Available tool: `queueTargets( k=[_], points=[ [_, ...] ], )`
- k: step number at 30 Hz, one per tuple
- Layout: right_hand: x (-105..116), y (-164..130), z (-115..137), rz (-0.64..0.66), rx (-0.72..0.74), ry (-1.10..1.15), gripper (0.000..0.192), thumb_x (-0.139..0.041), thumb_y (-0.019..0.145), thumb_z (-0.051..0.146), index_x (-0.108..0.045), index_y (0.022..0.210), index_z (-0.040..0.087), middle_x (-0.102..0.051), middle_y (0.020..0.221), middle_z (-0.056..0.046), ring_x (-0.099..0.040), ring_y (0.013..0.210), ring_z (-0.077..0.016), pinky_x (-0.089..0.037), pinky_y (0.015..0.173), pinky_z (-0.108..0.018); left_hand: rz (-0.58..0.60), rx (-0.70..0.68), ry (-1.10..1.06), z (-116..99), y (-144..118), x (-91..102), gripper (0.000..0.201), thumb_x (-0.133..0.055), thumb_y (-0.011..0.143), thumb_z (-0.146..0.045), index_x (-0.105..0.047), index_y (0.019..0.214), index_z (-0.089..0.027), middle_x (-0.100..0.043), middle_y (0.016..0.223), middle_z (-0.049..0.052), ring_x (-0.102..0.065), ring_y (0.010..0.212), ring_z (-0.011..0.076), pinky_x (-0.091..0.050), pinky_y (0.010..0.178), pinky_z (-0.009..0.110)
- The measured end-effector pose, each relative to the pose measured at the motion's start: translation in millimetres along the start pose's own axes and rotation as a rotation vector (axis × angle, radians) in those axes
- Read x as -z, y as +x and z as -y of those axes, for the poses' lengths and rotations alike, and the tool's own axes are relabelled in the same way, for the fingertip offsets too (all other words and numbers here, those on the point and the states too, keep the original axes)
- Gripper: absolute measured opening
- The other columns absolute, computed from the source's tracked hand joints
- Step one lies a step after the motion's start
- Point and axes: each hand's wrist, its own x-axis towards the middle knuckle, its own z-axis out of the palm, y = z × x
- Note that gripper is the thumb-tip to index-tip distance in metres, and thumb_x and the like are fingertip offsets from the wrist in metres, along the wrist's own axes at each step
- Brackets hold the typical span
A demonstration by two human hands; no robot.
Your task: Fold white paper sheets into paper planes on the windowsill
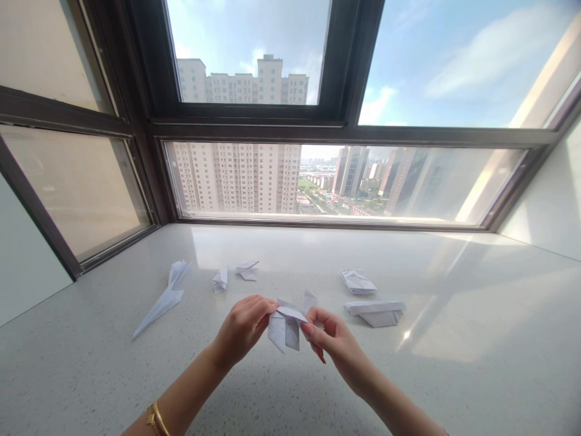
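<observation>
Between my hands is a white folded-paper figure (290,313), with several flat flaps hanging below its top ridge. My left hand (247,324) pinches its left end, fingers closed on the paper. At the right end, my right hand (333,336) grips it between thumb and fingers, with the other fingers curled. A pale pointed paper piece (310,298) shows just behind the right fingers; whether it belongs to the held figure I cannot tell.
On the speckled white sill (218,387) lie more paper foldings: a long pointed one (162,300) at left, two small ones (220,279) (247,270) behind my left hand, a boxy one (358,281) and a boat-like one (377,312) at right. Dark-framed windows (345,134) stand behind.
</observation>
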Motion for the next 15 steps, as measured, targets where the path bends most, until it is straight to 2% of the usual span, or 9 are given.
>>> queueTargets(
  k=[4,8,12,15],
  points=[
    [2,1,-2,-0.020,0.022,-0.074,0.037,-0.057,0.066,0.051,-0.041,0.057,0.019,-0.034,0.045,0.009,-0.030,0.038,-0.0050,-0.022,0.035,-0.018,0.115,-0.042,0.115,-4,2,1.4,0.012,-0.042,0.081,-0.011,-0.051,0.089,-0.015,-0.063,0.074,0.004,-0.057,0.066,0.0147,-0.045,0.061,0.026],
    [2,4,-5,-0.055,0.026,-0.103,0.038,-0.056,0.065,0.053,-0.040,0.057,0.019,-0.034,0.042,0.009,-0.030,0.036,-0.0052,-0.021,0.035,-0.018,0.228,-0.080,0.239,-10,4,1.5,0.024,-0.044,0.075,-0.006,-0.051,0.097,-0.015,-0.060,0.092,0.009,-0.053,0.079,0.0187,-0.043,0.070,0.032],
    [2,6,-8,-0.077,0.030,-0.104,0.039,-0.054,0.065,0.055,-0.040,0.057,0.020,-0.034,0.041,0.010,-0.029,0.034,-0.0051,-0.020,0.034,-0.018,0.247,-0.040,0.306,-15,3,-1.1,0.045,-0.052,0.066,-0.007,-0.047,0.110,-0.017,-0.054,0.103,0.010,-0.047,0.087,0.0226,-0.040,0.075,0.036],
    [2,6,-8,-0.083,0.028,-0.109,0.039,-0.054,0.065,0.055,-0.040,0.057,0.020,-0.033,0.041,0.010,-0.029,0.034,-0.0048,-0.020,0.033,-0.018,0.204,-0.049,0.313,-18,2,-3.0,0.044,-0.056,0.070,-0.016,-0.047,0.112,-0.019,-0.052,0.103,0.009,-0.044,0.087,0.0223,-0.038,0.077,0.035]
  ],
)
